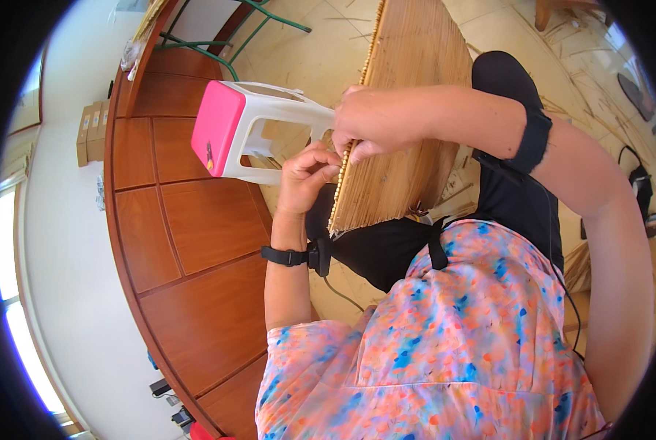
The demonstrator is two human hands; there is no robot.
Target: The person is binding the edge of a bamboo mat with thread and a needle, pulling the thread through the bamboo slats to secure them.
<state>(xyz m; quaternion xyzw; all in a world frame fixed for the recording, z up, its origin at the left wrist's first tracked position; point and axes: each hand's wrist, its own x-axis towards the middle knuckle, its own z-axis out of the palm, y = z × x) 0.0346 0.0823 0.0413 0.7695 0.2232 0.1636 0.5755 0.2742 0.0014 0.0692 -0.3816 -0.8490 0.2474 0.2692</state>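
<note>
A stiff panel of thin straw-coloured stalks (416,59), with a knobbly bound edge on its left side, stands on edge over my lap. My right hand (368,121) reaches across and is closed on that bound edge, fingers curled round it and thumb on the panel's near face. Just left of the same edge, my left hand (307,174) is closed in a pinch, its fingertips against the binding. Whatever lies between those fingertips is too small to make out.
Left of the panel, a white stool (258,114) with a pink seat lies on its side near a reddish-brown wooden cabinet (203,227). A small tool (210,154) shows against the pink seat. Loose stalks (588,95) litter the tiled floor. A green metal frame (262,26) stands beyond.
</note>
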